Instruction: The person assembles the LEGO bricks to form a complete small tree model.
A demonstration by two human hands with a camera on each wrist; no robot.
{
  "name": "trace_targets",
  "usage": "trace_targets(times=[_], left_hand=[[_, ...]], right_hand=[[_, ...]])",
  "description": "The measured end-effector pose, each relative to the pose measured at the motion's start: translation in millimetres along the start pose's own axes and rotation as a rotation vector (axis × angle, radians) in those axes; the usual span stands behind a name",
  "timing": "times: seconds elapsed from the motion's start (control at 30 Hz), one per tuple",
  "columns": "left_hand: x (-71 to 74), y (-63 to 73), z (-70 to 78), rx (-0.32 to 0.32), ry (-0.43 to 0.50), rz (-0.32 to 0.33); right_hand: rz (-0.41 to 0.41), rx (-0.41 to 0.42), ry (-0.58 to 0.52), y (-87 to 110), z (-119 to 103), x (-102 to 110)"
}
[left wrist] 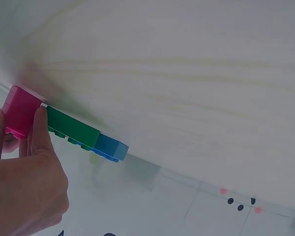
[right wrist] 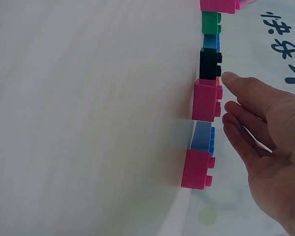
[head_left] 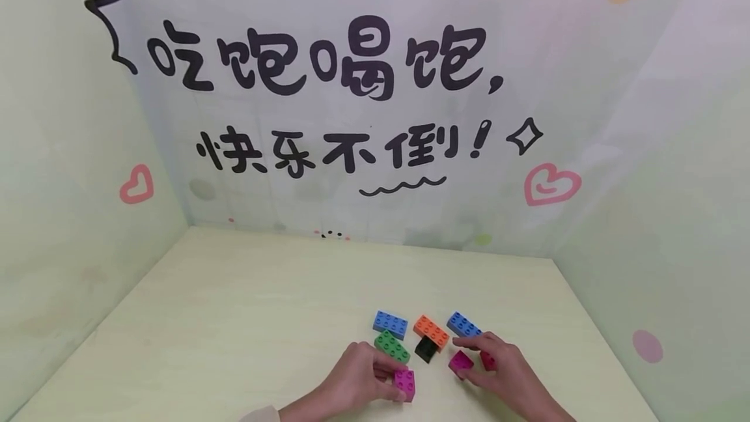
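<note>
My left hand [head_left: 357, 379] pinches a pink toy building brick [head_left: 405, 383] between thumb and fingers, low over the table, studs facing up. Right behind it lies a green brick [head_left: 391, 346], close to the left fingertips. My right hand [head_left: 506, 370] hovers with fingers loosely spread, thumb and forefinger around a second pink brick [head_left: 461, 362] that stays on the table. In the right wrist view a gap shows between these fingers [right wrist: 236, 123] and the pink brick [right wrist: 205, 100]. A third pink brick [head_left: 487, 361] is partly hidden under the right hand.
At the back of the group lie a blue brick [head_left: 390, 323], an orange brick [head_left: 431, 331] and another blue brick [head_left: 464, 323]. A black brick [head_left: 426, 348] sits against the orange one. Printed cloth walls [head_left: 363, 213] enclose the pale table [head_left: 234, 318].
</note>
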State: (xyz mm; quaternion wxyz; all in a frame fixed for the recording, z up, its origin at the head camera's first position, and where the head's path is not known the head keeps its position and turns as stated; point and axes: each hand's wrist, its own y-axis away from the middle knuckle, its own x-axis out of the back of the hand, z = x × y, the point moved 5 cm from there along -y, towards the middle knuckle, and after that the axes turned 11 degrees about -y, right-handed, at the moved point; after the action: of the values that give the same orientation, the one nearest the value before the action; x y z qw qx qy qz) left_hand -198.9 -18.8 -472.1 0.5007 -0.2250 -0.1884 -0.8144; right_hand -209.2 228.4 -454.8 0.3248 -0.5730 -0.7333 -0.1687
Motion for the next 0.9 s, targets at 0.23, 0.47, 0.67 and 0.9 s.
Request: trace_targets(times=[0.23, 0.47, 0.67, 0.9], left_hand=[[1.6, -0.4, 0.8, -0.021, -0.006, 0.003], [0.9, 0.1, -0.5, -0.005, 0.007, 0.001], [1.3, -0.6, -0.7, -0.014, 0.013, 0.005], [0.3, -1.2, -1.9, -0.023, 0.017, 0.001]], right_hand=[[-0.055, -0.054, -0.035, -3.8, 5.5, -3.1], [-0.083, -0.132, 0.016, -3.6, 10.5, -5.9], [-0.027, -0.192, -0.019, -3.2, 12.8, -5.5], [-0.083, -0.108, -0.348, -3.1, -3.9, -6.0]])
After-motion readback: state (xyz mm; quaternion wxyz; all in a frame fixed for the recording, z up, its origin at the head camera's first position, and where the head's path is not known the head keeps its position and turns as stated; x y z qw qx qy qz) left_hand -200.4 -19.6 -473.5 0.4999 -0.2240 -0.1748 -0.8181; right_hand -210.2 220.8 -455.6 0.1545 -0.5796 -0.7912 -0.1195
